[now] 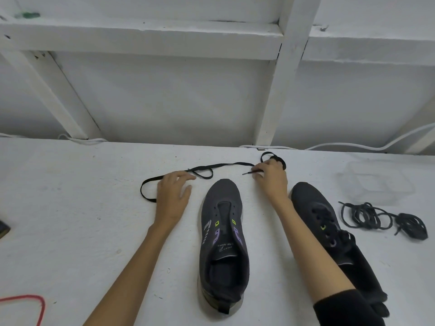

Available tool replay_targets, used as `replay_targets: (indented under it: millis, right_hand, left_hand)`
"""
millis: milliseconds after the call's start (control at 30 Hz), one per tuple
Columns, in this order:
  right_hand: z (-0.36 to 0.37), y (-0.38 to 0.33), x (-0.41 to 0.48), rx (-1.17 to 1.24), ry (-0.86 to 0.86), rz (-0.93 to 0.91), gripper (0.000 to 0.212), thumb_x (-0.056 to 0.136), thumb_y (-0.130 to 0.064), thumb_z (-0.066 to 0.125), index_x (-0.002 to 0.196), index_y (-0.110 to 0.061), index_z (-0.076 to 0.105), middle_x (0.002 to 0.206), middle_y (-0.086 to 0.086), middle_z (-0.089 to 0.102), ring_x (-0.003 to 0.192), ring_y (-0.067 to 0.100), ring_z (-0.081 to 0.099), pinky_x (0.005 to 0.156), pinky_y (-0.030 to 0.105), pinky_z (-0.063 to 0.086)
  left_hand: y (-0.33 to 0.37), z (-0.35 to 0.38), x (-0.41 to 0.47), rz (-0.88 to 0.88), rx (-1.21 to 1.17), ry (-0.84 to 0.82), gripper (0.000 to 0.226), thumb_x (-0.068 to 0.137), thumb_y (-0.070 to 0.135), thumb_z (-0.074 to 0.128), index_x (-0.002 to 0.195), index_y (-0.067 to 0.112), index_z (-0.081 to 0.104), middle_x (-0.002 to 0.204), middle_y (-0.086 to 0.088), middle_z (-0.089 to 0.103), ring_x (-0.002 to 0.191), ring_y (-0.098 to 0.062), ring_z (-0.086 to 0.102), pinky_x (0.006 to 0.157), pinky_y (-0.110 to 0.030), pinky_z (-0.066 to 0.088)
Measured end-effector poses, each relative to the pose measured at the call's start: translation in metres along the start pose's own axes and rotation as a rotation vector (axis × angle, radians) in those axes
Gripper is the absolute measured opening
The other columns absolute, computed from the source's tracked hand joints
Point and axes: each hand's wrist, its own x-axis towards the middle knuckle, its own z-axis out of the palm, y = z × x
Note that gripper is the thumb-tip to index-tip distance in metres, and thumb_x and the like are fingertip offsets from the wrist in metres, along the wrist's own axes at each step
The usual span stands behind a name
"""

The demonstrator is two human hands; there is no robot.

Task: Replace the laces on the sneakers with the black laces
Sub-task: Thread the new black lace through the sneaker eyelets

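From the head camera, a dark grey mesh sneaker with purple and lime accents (pixel 223 234) lies toe-away on the white painted tabletop (pixel 82 208), its eyelets bare of any lace. A second dark sneaker of the same kind (pixel 329 231) sits to its right, partly behind the right forearm, with a dark lace threaded through its eyelets.

A flat black shoelace (pixel 200 171) stretches across the table beyond the unlaced sneaker's toe. It loops at the left, twists near the middle, and curls again at the far right.

The left hand (pixel 173 198) rests palm-down on the table with fingers spread and loose, its fingertips touching the lace near the twist; it grasps nothing firmly. The right hand (pixel 270 177) pinches one end of the black shoelace between thumb and fingers, the tip pointing left.

To the right of the second sneaker lies a tangled heap of dark cord laces (pixel 381 218). Behind that heap stands a clear plastic container (pixel 376 182). A red cord (pixel 35 307) curves at the lower left edge, and a white cable (pixel 353 145) runs along the back of the table.
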Motion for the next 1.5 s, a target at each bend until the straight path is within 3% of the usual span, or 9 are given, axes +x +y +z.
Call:
replay_targets:
  millis: [133,367,633,967,1067,1233,1300,1400,1500]
  right_hand:
    - [0.002,0.0,-0.002,-0.029,0.056,0.007,0.014,0.088,-0.008,0.063,0.097,-0.008,0.073,0.101,0.01,0.061,0.106,0.03,0.048,0.074,0.032,0.035]
    - [0.0,0.001,-0.001,0.095,0.111,0.015,0.01,0.087,0.005,0.055,0.088,0.003,0.065,0.101,0.01,0.052,0.095,0.028,0.049,0.069,0.037,0.044]
    - [0.003,-0.007,0.021,0.03,0.013,-0.015,0.017,0.08,0.011,0.049,0.08,0.003,0.065,0.089,0.014,0.061,0.084,0.03,0.056,0.067,0.035,0.041]
    - [-0.001,-0.055,0.057,0.249,-0.192,-0.049,0.016,0.082,0.007,0.057,0.087,0.0,0.071,0.088,0.013,0.07,0.078,0.022,0.057,0.071,0.028,0.043]
    - [-0.022,-0.077,0.089,0.293,-0.014,-0.048,0.016,0.084,0.006,0.057,0.091,0.001,0.07,0.091,0.014,0.071,0.082,0.027,0.062,0.075,0.031,0.049]
    - [-0.054,-0.11,0.113,0.475,0.342,-0.281,0.012,0.085,0.006,0.058,0.091,0.001,0.067,0.092,0.01,0.065,0.082,0.017,0.057,0.071,0.012,0.042]
    - [-0.051,-0.109,0.115,0.447,0.264,-0.294,0.012,0.085,0.005,0.058,0.091,0.0,0.067,0.096,0.012,0.064,0.087,0.021,0.058,0.075,0.024,0.045]
    - [-0.036,-0.096,0.111,0.336,0.077,-0.175,0.011,0.088,0.001,0.06,0.095,-0.002,0.068,0.108,0.012,0.064,0.098,0.02,0.055,0.073,0.021,0.032]
    - [-0.028,-0.085,0.101,0.446,0.097,-0.096,0.01,0.09,-0.003,0.058,0.093,-0.009,0.066,0.11,0.005,0.064,0.103,0.018,0.054,0.08,0.026,0.038]
  left_hand:
    - [-0.005,0.008,0.017,0.03,0.022,-0.227,0.031,0.093,0.029,0.064,0.123,0.027,0.063,0.121,0.006,0.061,0.114,-0.018,0.05,0.094,-0.032,0.034]
    - [0.002,0.011,0.035,-0.012,0.188,-0.238,0.017,0.093,0.03,0.061,0.106,0.022,0.067,0.096,0.008,0.066,0.097,-0.017,0.053,0.079,-0.03,0.038]
    - [0.0,0.016,0.037,0.048,0.269,-0.304,0.032,0.098,0.028,0.052,0.13,0.026,0.056,0.107,0.0,0.058,0.098,-0.023,0.052,0.077,-0.037,0.048]
    - [0.008,0.031,0.006,0.148,0.423,-0.099,0.04,0.095,0.048,0.033,0.077,0.021,0.056,0.078,0.007,0.055,0.078,-0.019,0.051,0.075,-0.035,0.038]
    - [0.009,0.031,0.008,0.142,0.39,-0.079,0.037,0.097,0.045,0.033,0.08,0.02,0.054,0.079,0.006,0.055,0.078,-0.019,0.051,0.075,-0.034,0.039]
    - [0.008,0.032,0.008,0.172,0.322,-0.072,0.031,0.099,0.033,0.033,0.094,0.018,0.06,0.091,0.006,0.061,0.082,-0.018,0.057,0.073,-0.031,0.04]
    - [0.01,0.03,0.008,0.191,0.3,-0.055,0.03,0.099,0.03,0.035,0.097,0.016,0.061,0.093,0.005,0.062,0.083,-0.016,0.057,0.072,-0.028,0.04]
    - [0.014,0.028,0.007,0.202,0.263,-0.046,0.03,0.099,0.029,0.035,0.098,0.015,0.061,0.095,0.005,0.063,0.083,-0.015,0.056,0.072,-0.028,0.043]
    - [0.015,0.027,0.007,0.212,0.239,-0.032,0.03,0.098,0.027,0.037,0.1,0.013,0.064,0.099,0.002,0.064,0.086,-0.016,0.059,0.07,-0.031,0.049]
